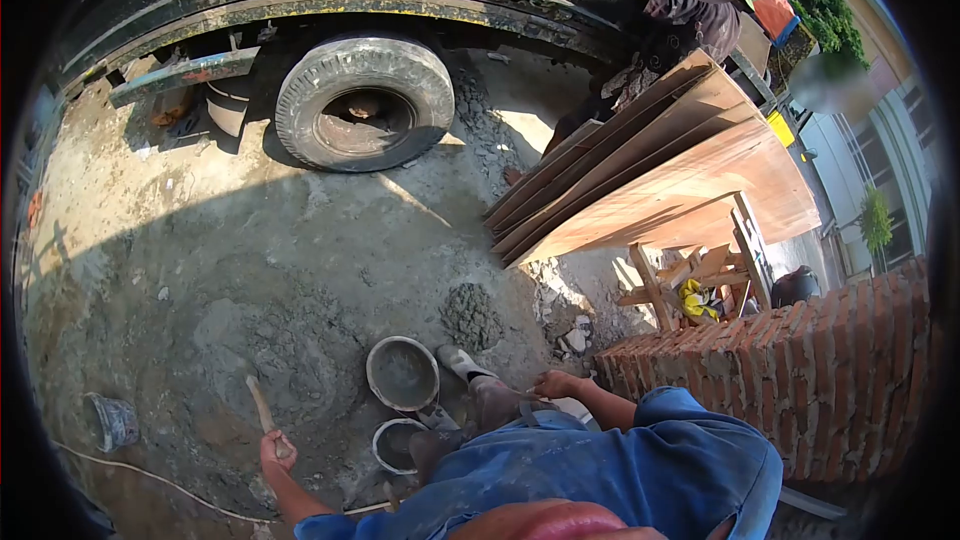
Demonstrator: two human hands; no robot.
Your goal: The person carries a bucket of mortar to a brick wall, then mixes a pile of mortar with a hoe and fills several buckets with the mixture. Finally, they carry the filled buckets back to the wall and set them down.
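My left hand (278, 450) is closed around a wooden handle (261, 404). The handle's far end points at the wet grey mortar (290, 360) spread on the ground, and no tool head can be made out. Beside my right thigh, my right hand (556, 384) is held with its fingers curled in; what it holds, if anything, is hidden. Close to my boot (462, 364) stands a bucket (402, 374) of grey mix. A second, smaller bucket (396, 446) is just below it, partly hidden by my leg.
A tipped bucket (112, 422) lies at left, near a cable (150, 473). A truck tyre (364, 105) is ahead. Plywood sheets (670, 175) lean at right, with a person (690, 35) behind them. A brick wall (780, 370) rises on my right; a mortar heap (471, 317) lies ahead.
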